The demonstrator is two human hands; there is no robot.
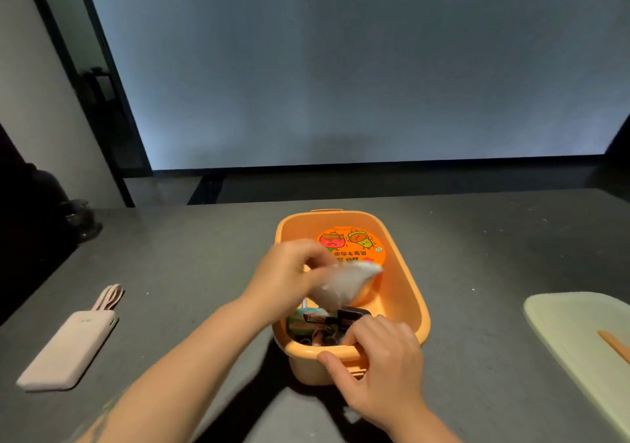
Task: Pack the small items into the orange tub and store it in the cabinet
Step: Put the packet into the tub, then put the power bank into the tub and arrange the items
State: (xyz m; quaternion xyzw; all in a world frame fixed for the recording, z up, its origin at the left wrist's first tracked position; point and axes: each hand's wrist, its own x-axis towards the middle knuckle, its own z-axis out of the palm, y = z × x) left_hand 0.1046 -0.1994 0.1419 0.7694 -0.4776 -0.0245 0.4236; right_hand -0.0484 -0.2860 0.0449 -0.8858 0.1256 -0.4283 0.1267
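Note:
The orange tub (407,292) stands on the grey table in front of me. Inside it lies a round orange noodle cup (354,243) with cartoon figures on its lid, and several small packets (317,323) fill the near end. My left hand (286,275) hovers over the tub and pinches a blurred whitish packet (344,284) just above the contents. My right hand (381,371) grips the tub's near rim, thumb outside and fingers curled inside.
A pink power bank (66,350) with a looped cable lies at the left on the table (204,255). A pale green tray (576,333) holding an orange stick (617,345) sits at the right edge. A dark object stands far left.

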